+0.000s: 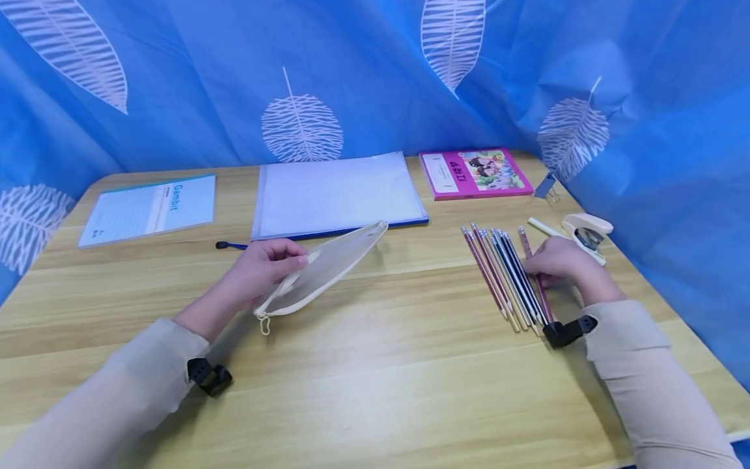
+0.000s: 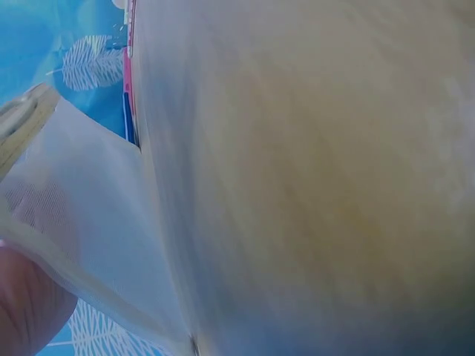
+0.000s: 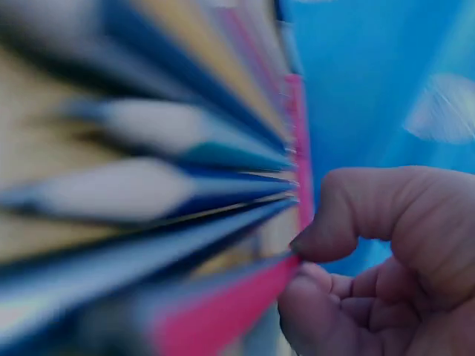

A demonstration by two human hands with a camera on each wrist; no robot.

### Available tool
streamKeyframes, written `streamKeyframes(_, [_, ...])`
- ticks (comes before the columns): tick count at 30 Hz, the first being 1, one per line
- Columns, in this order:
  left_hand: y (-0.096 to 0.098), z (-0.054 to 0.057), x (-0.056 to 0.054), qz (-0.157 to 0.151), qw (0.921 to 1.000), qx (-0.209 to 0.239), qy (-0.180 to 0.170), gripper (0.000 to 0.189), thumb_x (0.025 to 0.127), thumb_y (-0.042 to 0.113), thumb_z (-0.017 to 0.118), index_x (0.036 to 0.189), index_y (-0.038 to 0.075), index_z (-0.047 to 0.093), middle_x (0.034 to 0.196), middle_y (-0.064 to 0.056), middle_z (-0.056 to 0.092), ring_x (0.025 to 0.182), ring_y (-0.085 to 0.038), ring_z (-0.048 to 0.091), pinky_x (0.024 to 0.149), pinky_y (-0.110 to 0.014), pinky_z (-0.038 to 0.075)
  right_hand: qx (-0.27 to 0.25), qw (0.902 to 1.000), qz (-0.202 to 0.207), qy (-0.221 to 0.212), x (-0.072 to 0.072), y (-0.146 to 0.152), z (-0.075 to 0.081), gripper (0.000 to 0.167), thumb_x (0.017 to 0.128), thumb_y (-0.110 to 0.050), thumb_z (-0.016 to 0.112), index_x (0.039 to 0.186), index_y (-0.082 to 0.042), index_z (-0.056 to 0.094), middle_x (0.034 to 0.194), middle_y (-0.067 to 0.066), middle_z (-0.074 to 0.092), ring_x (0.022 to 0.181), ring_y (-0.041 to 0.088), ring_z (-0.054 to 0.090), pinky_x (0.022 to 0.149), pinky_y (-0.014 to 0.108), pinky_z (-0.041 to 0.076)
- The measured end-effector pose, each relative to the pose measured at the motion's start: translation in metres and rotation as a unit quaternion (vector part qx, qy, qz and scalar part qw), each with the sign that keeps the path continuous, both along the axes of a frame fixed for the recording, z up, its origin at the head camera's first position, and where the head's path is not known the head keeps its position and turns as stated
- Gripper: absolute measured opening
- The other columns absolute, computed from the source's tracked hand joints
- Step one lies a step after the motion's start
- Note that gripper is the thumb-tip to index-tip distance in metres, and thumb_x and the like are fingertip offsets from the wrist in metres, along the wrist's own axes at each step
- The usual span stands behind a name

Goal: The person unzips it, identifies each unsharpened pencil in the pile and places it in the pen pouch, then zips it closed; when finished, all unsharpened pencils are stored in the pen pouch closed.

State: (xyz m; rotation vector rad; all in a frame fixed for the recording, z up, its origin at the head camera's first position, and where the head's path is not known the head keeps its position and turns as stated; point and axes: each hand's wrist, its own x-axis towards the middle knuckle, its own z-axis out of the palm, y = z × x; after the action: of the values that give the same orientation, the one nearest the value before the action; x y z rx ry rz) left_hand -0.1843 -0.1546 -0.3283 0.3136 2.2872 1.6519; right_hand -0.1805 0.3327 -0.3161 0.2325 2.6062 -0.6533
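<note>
My left hand [image 1: 260, 268] grips a pale mesh zip pouch [image 1: 336, 267] by its near side, thumb on top. Its zip edge gapes, and a small cord loop hangs from the near corner. In the left wrist view the sheer mesh [image 2: 104, 200] shows fingers through it. Over on the right, my right hand [image 1: 565, 264] pinches a dark red pencil [image 1: 525, 242] between thumb and forefinger, at the right end of a row of several pencils [image 1: 495, 277]. Up close in the right wrist view, that pencil's red barrel [image 3: 223, 308] runs to the fingertips [image 3: 326, 230].
Beyond the pencils lie a pale green stick [image 1: 541, 226], a white stapler-like item [image 1: 586, 225] and a blue binder clip [image 1: 546, 187]. A pink book [image 1: 476, 173], a white zip folder [image 1: 340, 195], a Gambit notebook [image 1: 149, 210] and a dark blue pen-like item [image 1: 230, 245] are further back.
</note>
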Motion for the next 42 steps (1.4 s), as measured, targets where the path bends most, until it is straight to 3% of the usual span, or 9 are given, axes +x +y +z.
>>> streamKeyframes(4, [0.003, 0.0, 0.003, -0.034, 0.9986, -0.038, -0.016, 0.023, 0.089, 0.011, 0.059, 0.105, -0.005, 0.06, 0.078, 0.002, 0.057, 0.067, -0.008, 0.051, 0.058, -0.022, 0.048, -0.113, 0.9901, -0.068, 0.049, 0.006, -0.005, 0.012, 0.022, 0.082, -0.012, 0.056, 0.094, 0.005, 0.048, 0.072, 0.002, 0.053, 0.061, 0.01, 0.054, 0.06, 0.026, 0.053])
streamKeyframes(7, [0.006, 0.003, 0.006, -0.067, 0.9956, -0.061, -0.024, 0.021, 0.088, 0.01, 0.058, 0.104, -0.004, 0.06, 0.081, -0.004, 0.058, 0.069, -0.011, 0.054, 0.06, -0.026, 0.051, -0.21, 0.9679, -0.096, 0.101, 0.009, -0.024, 0.024, 0.015, 0.084, -0.006, 0.05, 0.095, 0.002, 0.044, 0.076, 0.002, 0.05, 0.063, 0.008, 0.055, 0.061, 0.024, 0.055])
streamKeyframes(10, [0.011, 0.004, 0.009, -0.087, 0.9936, -0.066, -0.026, 0.02, 0.089, 0.009, 0.057, 0.104, -0.004, 0.06, 0.083, -0.007, 0.06, 0.071, -0.014, 0.055, 0.061, -0.028, 0.053, -0.349, 0.9208, -0.114, 0.132, 0.012, -0.055, 0.031, 0.007, 0.083, 0.002, 0.048, 0.087, -0.003, 0.045, 0.073, 0.001, 0.051, 0.062, 0.009, 0.057, 0.061, 0.023, 0.055])
streamKeyframes(15, [0.016, 0.003, 0.009, -0.082, 0.994, -0.065, -0.031, 0.019, 0.089, 0.008, 0.057, 0.104, -0.004, 0.06, 0.084, -0.007, 0.06, 0.073, -0.015, 0.055, 0.062, -0.029, 0.053, -0.556, 0.8083, -0.147, 0.125, 0.018, -0.122, 0.017, 0.014, 0.084, 0.01, 0.045, 0.085, -0.005, 0.045, 0.071, 0.002, 0.053, 0.061, 0.011, 0.059, 0.062, 0.023, 0.056])
streamKeyframes(17, [0.019, 0.002, 0.008, -0.078, 0.9943, -0.063, -0.037, 0.02, 0.089, 0.009, 0.057, 0.104, -0.004, 0.06, 0.085, -0.007, 0.06, 0.074, -0.015, 0.056, 0.063, -0.029, 0.054, -0.592, 0.78, -0.166, 0.119, 0.019, -0.15, 0.009, 0.015, 0.085, 0.011, 0.043, 0.087, -0.004, 0.045, 0.07, 0.002, 0.053, 0.061, 0.011, 0.058, 0.062, 0.023, 0.056])
streamKeyframes(19, [0.022, 0.0, 0.007, -0.077, 0.9943, -0.06, -0.041, 0.019, 0.089, 0.009, 0.058, 0.104, -0.003, 0.06, 0.085, -0.007, 0.059, 0.075, -0.015, 0.056, 0.064, -0.03, 0.054, -0.608, 0.7642, -0.181, 0.115, 0.022, -0.175, 0.003, 0.016, 0.084, 0.011, 0.042, 0.088, -0.004, 0.043, 0.068, 0.001, 0.053, 0.061, 0.011, 0.058, 0.062, 0.022, 0.055])
streamKeyframes(25, [0.03, 0.0, 0.008, -0.088, 0.9944, -0.046, -0.036, 0.018, 0.089, 0.008, 0.058, 0.102, -0.004, 0.06, 0.084, -0.006, 0.06, 0.074, -0.015, 0.056, 0.063, -0.031, 0.054, -0.621, 0.7444, -0.207, 0.132, 0.03, -0.232, -0.008, 0.023, 0.08, 0.015, 0.048, 0.089, -0.005, 0.041, 0.069, 0.002, 0.057, 0.059, 0.011, 0.06, 0.058, 0.022, 0.055])
streamKeyframes(33, [0.037, 0.0, 0.012, -0.062, 0.9964, -0.04, -0.042, 0.016, 0.089, 0.007, 0.057, 0.101, -0.003, 0.06, 0.081, -0.004, 0.058, 0.073, -0.014, 0.056, 0.063, -0.031, 0.055, -0.606, 0.7602, -0.199, 0.123, 0.041, -0.264, -0.023, 0.024, 0.076, 0.016, 0.051, 0.094, 0.002, 0.043, 0.067, 0.002, 0.058, 0.056, 0.01, 0.059, 0.055, 0.022, 0.055])
streamKeyframes(42, [0.043, -0.002, 0.016, -0.053, 0.998, -0.031, -0.011, 0.016, 0.087, 0.005, 0.059, 0.098, -0.006, 0.06, 0.077, -0.004, 0.061, 0.066, -0.01, 0.055, 0.058, -0.028, 0.053, -0.624, 0.7506, -0.211, 0.053, 0.048, -0.28, -0.032, 0.02, 0.079, 0.012, 0.05, 0.092, -0.001, 0.042, 0.067, 0.003, 0.058, 0.058, 0.009, 0.06, 0.057, 0.021, 0.055])
